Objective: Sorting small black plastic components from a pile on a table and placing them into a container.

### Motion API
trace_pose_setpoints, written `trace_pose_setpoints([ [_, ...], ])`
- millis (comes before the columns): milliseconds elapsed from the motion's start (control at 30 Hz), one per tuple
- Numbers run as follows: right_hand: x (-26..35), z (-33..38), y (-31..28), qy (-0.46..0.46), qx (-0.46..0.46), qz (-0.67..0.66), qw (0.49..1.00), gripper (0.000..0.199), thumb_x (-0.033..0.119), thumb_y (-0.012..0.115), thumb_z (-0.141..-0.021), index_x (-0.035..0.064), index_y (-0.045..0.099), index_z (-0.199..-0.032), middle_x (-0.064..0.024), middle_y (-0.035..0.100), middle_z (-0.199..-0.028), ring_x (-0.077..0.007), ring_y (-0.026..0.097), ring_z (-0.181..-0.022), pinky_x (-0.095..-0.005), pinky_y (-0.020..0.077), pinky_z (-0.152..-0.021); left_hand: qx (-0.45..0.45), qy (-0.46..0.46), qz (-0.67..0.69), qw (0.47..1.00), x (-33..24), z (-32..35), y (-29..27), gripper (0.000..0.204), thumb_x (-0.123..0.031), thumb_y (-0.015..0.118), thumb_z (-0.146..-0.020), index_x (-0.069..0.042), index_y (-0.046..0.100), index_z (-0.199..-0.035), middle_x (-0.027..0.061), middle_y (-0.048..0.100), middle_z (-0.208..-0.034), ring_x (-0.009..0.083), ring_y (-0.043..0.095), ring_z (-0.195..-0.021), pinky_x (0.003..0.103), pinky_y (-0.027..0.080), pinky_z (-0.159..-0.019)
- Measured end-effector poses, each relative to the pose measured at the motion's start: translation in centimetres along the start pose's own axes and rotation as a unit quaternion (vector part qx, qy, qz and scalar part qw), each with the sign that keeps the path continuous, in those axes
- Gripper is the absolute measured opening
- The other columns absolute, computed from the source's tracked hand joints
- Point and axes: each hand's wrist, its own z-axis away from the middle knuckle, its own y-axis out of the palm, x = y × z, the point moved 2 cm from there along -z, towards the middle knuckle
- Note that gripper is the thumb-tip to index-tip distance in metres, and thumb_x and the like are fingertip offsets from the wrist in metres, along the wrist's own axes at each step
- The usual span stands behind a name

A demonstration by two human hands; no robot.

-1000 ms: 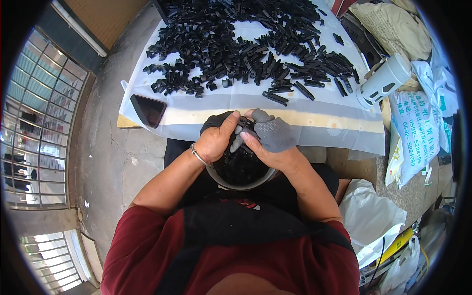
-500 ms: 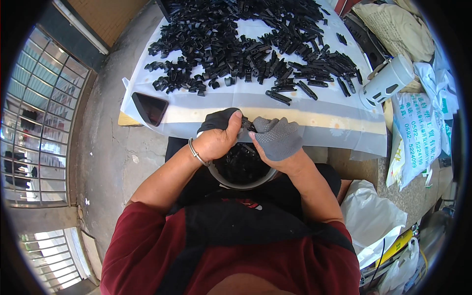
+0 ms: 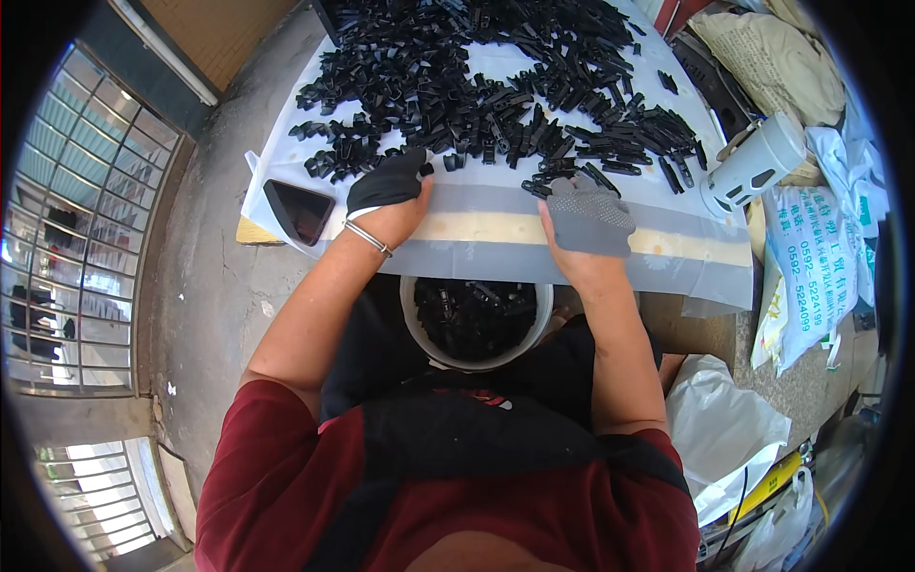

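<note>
My left hand (image 3: 389,198), in a black fingerless glove, is at the near edge of a heap of short, curved black plastic pieces (image 3: 357,143). Its fingers close around a small dark piece (image 3: 426,171), mostly hidden. My right hand (image 3: 589,224), in a grey dotted glove, reaches the near edge of the long, narrow black plastic pieces (image 3: 658,129). Its thumb and fingers pinch one long black piece (image 3: 536,190), whose far part the glove covers. Below the table edge, between my forearms, a pale round bucket (image 3: 408,319) holds many black plastic parts (image 3: 477,315).
A phone (image 3: 299,212) lies at the left corner of the cloth-covered table (image 3: 467,227). To the right stand a grey-white cylinder (image 3: 758,162) and printed plastic bags (image 3: 801,272). A white bag (image 3: 720,424) hangs beside my right arm.
My hands were together above the bucket, holding a black part between them. They have parted and moved forward over the table, left hand to the curved pieces, right hand to the long ones.
</note>
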Motion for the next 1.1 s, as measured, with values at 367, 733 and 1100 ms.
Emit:
trace_pose_setpoints([
  [367,-1.0,0.1,-0.7,0.056,0.127,-0.033,0.990,0.022,0.018,0.049,-0.083,0.0035,0.057,-0.097,-0.0182,0.060,-0.084,-0.0335,0.058,-0.079,-0.0445,0.0462,-0.069,0.072,0.049,-0.021,0.996,-1.5,-0.1,1.9,0.022,-0.022,0.051,-0.081,-0.008,0.060,-0.096,0.0155,0.060,-0.092,0.0308,0.060,-0.083,0.039,0.048,-0.072],
  [733,1.4,1.5,1.0,0.046,-0.049,-0.486,0.871,0.024,0.019,0.057,-0.082,0.0011,0.055,-0.097,-0.0099,0.059,-0.077,-0.0154,0.055,-0.064,-0.0320,0.0472,-0.063,0.179,-0.183,0.469,0.845,-4.7,3.7,-0.1,0.026,-0.021,0.053,-0.086,0.000,0.062,-0.098,0.0034,0.062,-0.076,0.0086,0.052,-0.060,0.024,0.043,-0.052],
  [1100,3.5,2.3,0.5,-0.033,-0.081,-0.360,0.929,0.026,0.013,0.067,-0.074,0.0014,0.058,-0.095,-0.0125,0.061,-0.082,-0.0260,0.060,-0.071,-0.0331,0.0461,-0.062,0.123,-0.217,0.559,0.791,-5.5,4.9,-0.6,0.040,-0.037,0.049,-0.087,0.000,0.060,-0.095,0.0123,0.063,-0.082,0.0190,0.057,-0.073,0.030,0.046,-0.070],
])
